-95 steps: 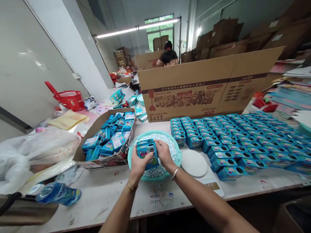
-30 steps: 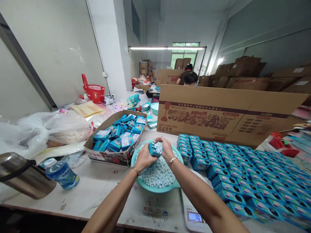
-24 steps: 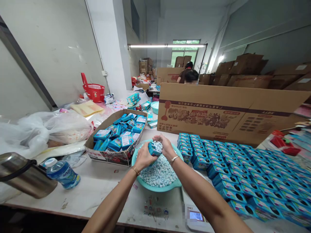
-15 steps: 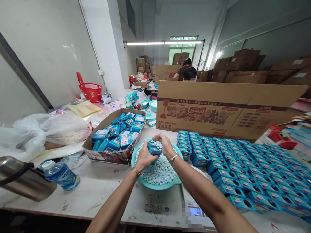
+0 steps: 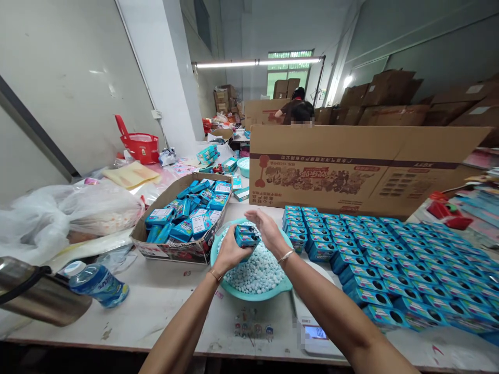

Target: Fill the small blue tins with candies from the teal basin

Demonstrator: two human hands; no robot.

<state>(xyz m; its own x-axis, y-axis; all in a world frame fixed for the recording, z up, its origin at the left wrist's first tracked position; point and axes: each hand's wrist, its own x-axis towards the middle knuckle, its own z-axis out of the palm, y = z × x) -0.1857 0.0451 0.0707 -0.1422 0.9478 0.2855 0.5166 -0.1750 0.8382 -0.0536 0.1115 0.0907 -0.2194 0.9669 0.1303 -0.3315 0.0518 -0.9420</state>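
Note:
My left hand (image 5: pixel 231 253) is wrapped round small blue cardboard boxes (image 5: pixel 246 237), apparently two held together, over a turquoise plastic bowl (image 5: pixel 257 297). Pale blue and white candy-like pieces (image 5: pixel 262 270) fill the bowl. Close to the boxes' right side, my right hand (image 5: pixel 268 232) has its fingers stretched out, with nothing seen in it; its palm is partly turned away. To the left of the bowl, an open carton (image 5: pixel 171 253) holds many blue packs (image 5: pixel 200 223). Rows of blue boxes with round holes on top (image 5: pixel 368 283) stand to the right.
A digital scale (image 5: pixel 317 343) lies under my right forearm. At left are a drink bottle (image 5: pixel 99 284), a steel flask (image 5: pixel 42 296) and plastic bags (image 5: pixel 105 208). A large cardboard carton (image 5: pixel 343 166) stands behind the rows. Further back is another person (image 5: pixel 298 109).
My right hand has moved slightly away from the boxes, and the pieces seen between it and them are gone from there. The boxes' tops show more now. The view has shifted slightly.

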